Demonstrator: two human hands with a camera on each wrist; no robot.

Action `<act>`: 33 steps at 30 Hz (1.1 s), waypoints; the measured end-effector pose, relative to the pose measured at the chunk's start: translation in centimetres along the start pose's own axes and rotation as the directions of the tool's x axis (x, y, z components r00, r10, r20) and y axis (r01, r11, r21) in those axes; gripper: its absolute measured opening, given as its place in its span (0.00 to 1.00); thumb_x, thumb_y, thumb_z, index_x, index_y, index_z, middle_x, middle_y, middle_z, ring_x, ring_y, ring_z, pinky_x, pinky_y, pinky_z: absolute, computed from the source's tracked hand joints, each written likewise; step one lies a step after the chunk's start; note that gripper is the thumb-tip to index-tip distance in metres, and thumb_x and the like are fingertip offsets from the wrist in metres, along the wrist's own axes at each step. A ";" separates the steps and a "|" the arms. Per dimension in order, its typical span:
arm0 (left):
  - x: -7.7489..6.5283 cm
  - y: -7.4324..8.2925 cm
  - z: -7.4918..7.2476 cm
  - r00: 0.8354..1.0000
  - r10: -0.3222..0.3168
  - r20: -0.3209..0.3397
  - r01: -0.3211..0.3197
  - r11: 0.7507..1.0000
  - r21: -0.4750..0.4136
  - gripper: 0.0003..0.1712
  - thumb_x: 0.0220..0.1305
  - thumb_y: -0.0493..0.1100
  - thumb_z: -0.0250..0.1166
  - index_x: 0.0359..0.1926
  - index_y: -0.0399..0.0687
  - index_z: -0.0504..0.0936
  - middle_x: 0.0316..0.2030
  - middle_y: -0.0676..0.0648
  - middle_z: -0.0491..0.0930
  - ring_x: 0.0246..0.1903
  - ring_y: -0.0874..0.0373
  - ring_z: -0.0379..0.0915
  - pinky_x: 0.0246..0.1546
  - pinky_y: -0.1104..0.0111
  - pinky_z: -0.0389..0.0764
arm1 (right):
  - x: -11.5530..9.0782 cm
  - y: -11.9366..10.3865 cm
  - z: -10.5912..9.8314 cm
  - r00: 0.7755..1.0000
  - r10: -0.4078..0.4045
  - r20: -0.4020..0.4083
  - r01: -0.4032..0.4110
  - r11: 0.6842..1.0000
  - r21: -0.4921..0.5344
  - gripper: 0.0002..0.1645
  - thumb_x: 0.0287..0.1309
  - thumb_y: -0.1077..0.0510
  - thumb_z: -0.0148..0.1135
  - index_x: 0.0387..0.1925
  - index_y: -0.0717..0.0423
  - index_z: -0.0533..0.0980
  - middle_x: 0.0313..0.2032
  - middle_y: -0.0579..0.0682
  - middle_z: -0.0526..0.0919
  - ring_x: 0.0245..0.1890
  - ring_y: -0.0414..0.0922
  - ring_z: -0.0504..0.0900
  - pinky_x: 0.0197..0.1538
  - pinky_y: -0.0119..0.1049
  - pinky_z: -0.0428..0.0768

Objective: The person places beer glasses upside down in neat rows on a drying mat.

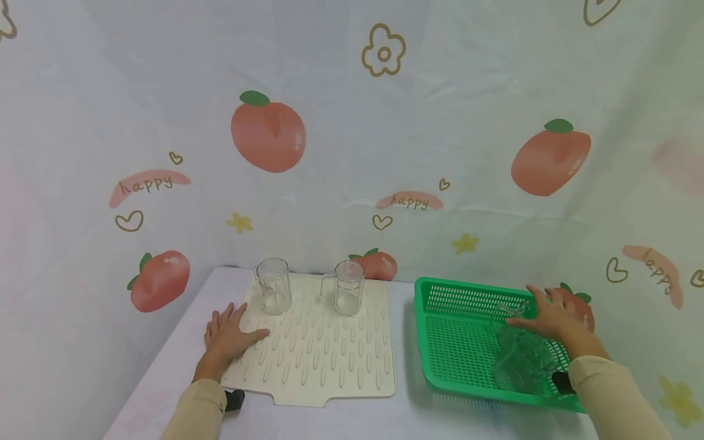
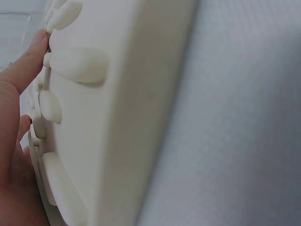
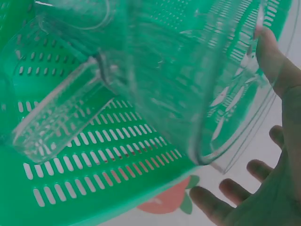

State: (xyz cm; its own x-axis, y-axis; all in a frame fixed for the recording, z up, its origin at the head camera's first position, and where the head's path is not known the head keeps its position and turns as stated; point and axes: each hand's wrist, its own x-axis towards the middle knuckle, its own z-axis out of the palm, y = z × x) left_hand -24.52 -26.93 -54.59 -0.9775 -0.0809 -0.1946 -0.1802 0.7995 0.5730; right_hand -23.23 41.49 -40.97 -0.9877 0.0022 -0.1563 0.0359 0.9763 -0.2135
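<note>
My left hand (image 1: 227,337) lies at the left edge of a cream ridged drying mat (image 1: 308,366), fingers spread and thumb over its surface. In the left wrist view, the fingers (image 2: 21,70) touch the mat's raised ribs. Two clear glass mugs (image 1: 275,293) stand upright at the mat's back. Over the right side of a green plastic basket (image 1: 426,342), my right hand (image 1: 552,319) has its fingers spread. Clear glass mugs (image 1: 519,363) lie in that basket. In the right wrist view, the thumb is beside a tilted glass mug (image 3: 164,89); whether it touches cannot be told.
The mat and basket sit side by side on a white tabletop (image 1: 404,421), with a strip of table between them. A white cloth backdrop (image 1: 341,122) with printed peaches hangs behind. Overlapping clear glass in the basket makes the separate mugs hard to distinguish.
</note>
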 end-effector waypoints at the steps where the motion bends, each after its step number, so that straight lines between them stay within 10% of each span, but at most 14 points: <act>1: 0.0 0.0 0.0 1.000 0.000 -0.001 0.000 1.000 -0.002 0.67 0.54 0.73 0.70 0.80 0.43 0.48 0.79 0.28 0.34 0.77 0.23 0.17 0.73 0.30 0.25 | 0.0 0.1 0.0 1.000 0.006 0.012 -0.006 1.000 -0.002 0.71 0.54 0.26 0.66 0.76 0.67 0.43 0.68 0.87 0.43 0.64 0.90 0.47 0.58 0.84 0.57; 7: 0.1 -0.2 0.1 1.000 0.009 -0.013 -0.009 1.000 -0.009 0.66 0.54 0.72 0.70 0.80 0.43 0.49 0.79 0.28 0.34 0.77 0.23 0.18 0.73 0.30 0.25 | 0.2 0.3 0.1 0.996 0.018 0.091 -0.018 1.000 -0.002 0.72 0.56 0.23 0.63 0.76 0.69 0.42 0.66 0.91 0.43 0.60 0.90 0.60 0.52 0.80 0.69; 12: 0.3 -0.3 0.4 1.000 0.015 -0.021 -0.015 1.000 -0.001 0.67 0.53 0.73 0.69 0.80 0.43 0.49 0.79 0.28 0.35 0.77 0.23 0.18 0.72 0.29 0.26 | 0.4 0.0 0.0 0.992 0.021 0.125 -0.026 0.999 0.042 0.69 0.56 0.26 0.65 0.74 0.71 0.46 0.66 0.93 0.44 0.63 0.93 0.48 0.55 0.83 0.64; 20: 0.5 -0.3 0.4 0.999 0.018 -0.029 -0.018 1.000 -0.004 0.67 0.53 0.73 0.70 0.80 0.44 0.50 0.79 0.28 0.35 0.77 0.23 0.19 0.73 0.30 0.26 | 0.7 -0.1 -0.4 0.995 -0.019 0.100 0.022 1.000 -0.021 0.57 0.60 0.37 0.69 0.68 0.76 0.57 0.63 0.89 0.60 0.61 0.90 0.56 0.57 0.81 0.64; 33: 0.2 -0.4 0.4 1.000 -0.002 -0.024 0.002 1.000 0.006 0.66 0.53 0.73 0.69 0.80 0.44 0.50 0.79 0.28 0.35 0.77 0.23 0.18 0.73 0.30 0.27 | 0.3 -0.5 -0.4 0.999 -0.033 -0.011 0.033 0.999 -0.004 0.47 0.60 0.43 0.69 0.66 0.71 0.63 0.61 0.90 0.58 0.59 0.89 0.58 0.56 0.80 0.64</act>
State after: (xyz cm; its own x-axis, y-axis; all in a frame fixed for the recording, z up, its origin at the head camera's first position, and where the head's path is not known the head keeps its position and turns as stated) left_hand -24.59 -27.04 -55.18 -0.9795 -0.0962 -0.1768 -0.1814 0.8030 0.5677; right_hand -23.64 41.06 -40.50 -0.9900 -0.0279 -0.1382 0.0024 0.9767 -0.2144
